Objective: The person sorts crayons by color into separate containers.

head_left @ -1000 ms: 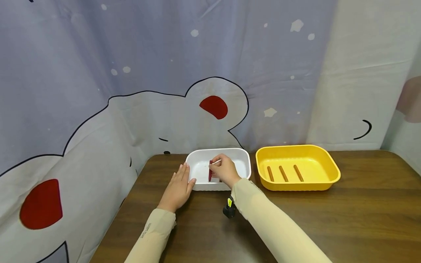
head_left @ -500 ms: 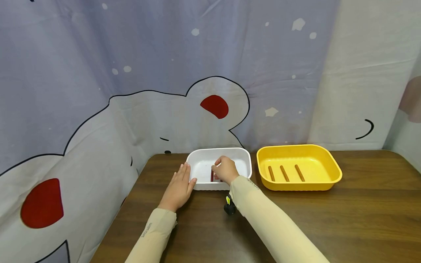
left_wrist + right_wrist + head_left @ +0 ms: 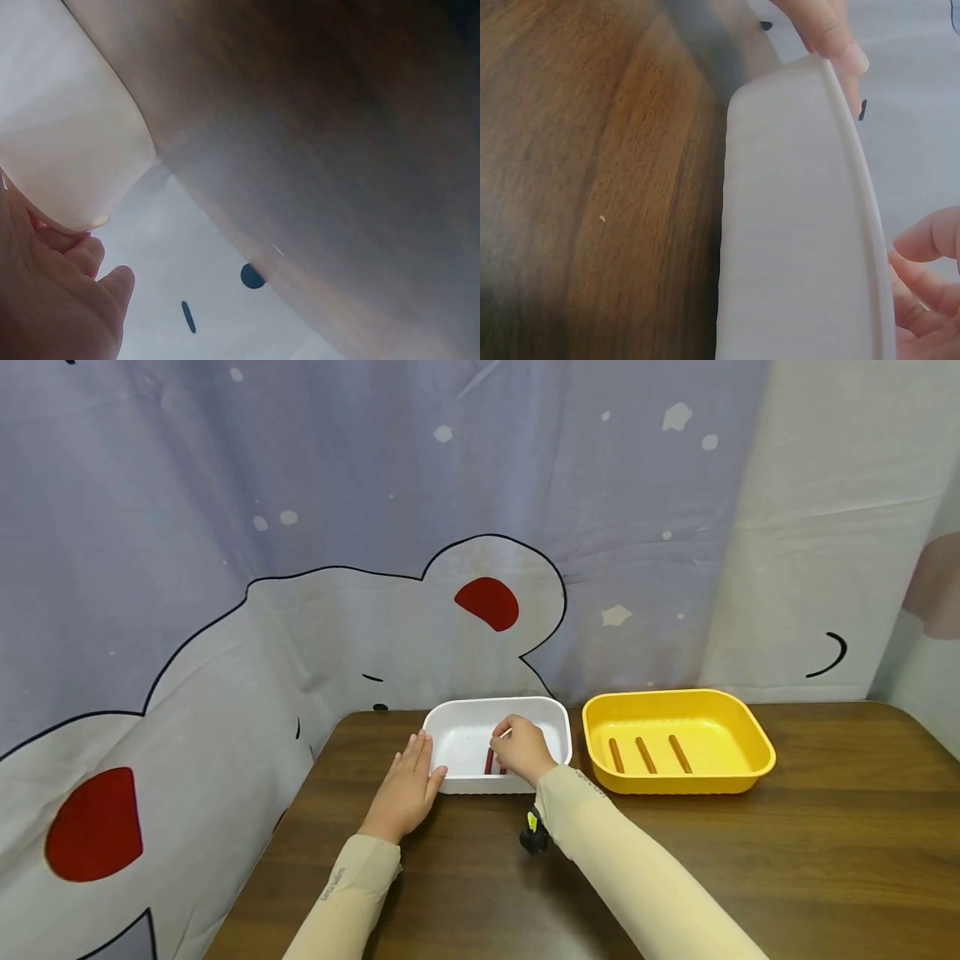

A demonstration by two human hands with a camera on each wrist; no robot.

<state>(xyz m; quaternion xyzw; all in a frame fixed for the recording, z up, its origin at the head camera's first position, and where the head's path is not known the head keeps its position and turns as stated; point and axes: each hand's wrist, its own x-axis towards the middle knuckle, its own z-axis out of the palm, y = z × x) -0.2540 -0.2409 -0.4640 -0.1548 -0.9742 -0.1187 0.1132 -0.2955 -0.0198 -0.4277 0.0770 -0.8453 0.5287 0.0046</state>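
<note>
A white tray stands on the table at the back, and my left hand rests against its left end with straight fingers and the thumb out. The left wrist view shows these fingers beside the white tray wall. My right hand reaches into the white tray, finger and thumb pinching the far end of a slim red stick that slants down to the tray floor. A second reddish piece shows just right of it, partly hidden. In the right wrist view, the right fingertips come together behind the tray rim.
To the right of the white tray is a yellow tray, with three orange-brown sticks in a slanted row on its floor. A patterned curtain hangs behind the wooden table. A small black device is under the right wrist.
The right hand has lowered the red stick toward the white tray's floor and shifted it slightly right. The left hand keeps its place on the tray.
</note>
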